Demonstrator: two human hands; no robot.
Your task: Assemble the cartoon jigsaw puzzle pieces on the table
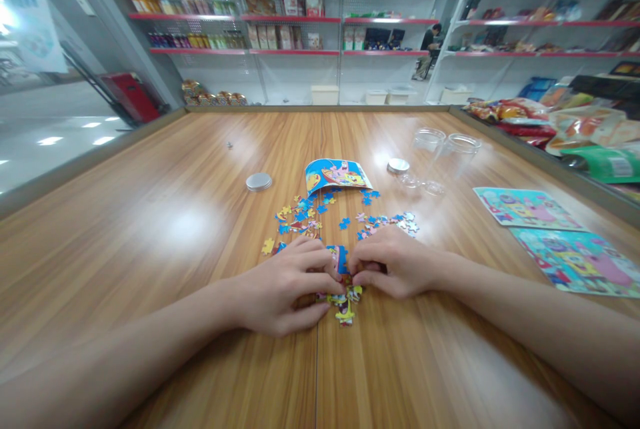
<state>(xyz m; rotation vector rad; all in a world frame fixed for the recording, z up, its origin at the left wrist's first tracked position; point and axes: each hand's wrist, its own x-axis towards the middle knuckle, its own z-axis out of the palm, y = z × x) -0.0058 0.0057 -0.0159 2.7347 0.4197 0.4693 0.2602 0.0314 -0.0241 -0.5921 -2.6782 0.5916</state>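
Observation:
A partly joined jigsaw puzzle (344,312) with yellow and blue printing lies on the wooden table in front of me. My left hand (285,285) rests at its left side, fingers apart and bent, fingertips touching the pieces. At the right edge my right hand (395,262) is closed in a pinch on a puzzle piece, mostly hidden by the fingers. Loose puzzle pieces (300,212) in blue, yellow and red are scattered beyond my left hand. Another group of pink and blue puzzle pieces (387,221) lies past my right hand. Behind them, a curled picture sheet (337,175) shows cartoon figures.
Two clear jars (463,145) stand at the back right. One silver lid (399,165) is near them, another silver lid (259,181) farther left. Two cartoon picture cards (530,207) lie at right. Packaged goods (525,119) line the right side; store shelves (290,17) rise behind.

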